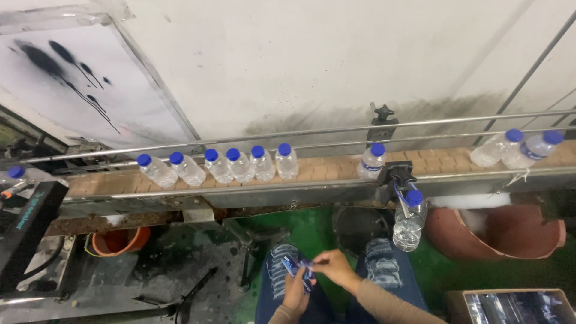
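Down at six o'clock, the left hand (295,292) and the right hand (337,268) are close together over the person's lap. Both pinch a small blue label (300,268), fingers shut on it. It may be a thin plastic sleeve; it is too blurry to tell. At two o'clock from the hands stands a clear bottle (410,221) with a blue cap. More bottles ride the belt (324,170) at twelve o'clock.

Belt (324,168) was open between the six-bottle row (219,165) and the lone bottle (371,161), but the front rail (240,191), black clamp (394,175) and hanging bottle (410,221) blocked the reach up from the hands (318,276).
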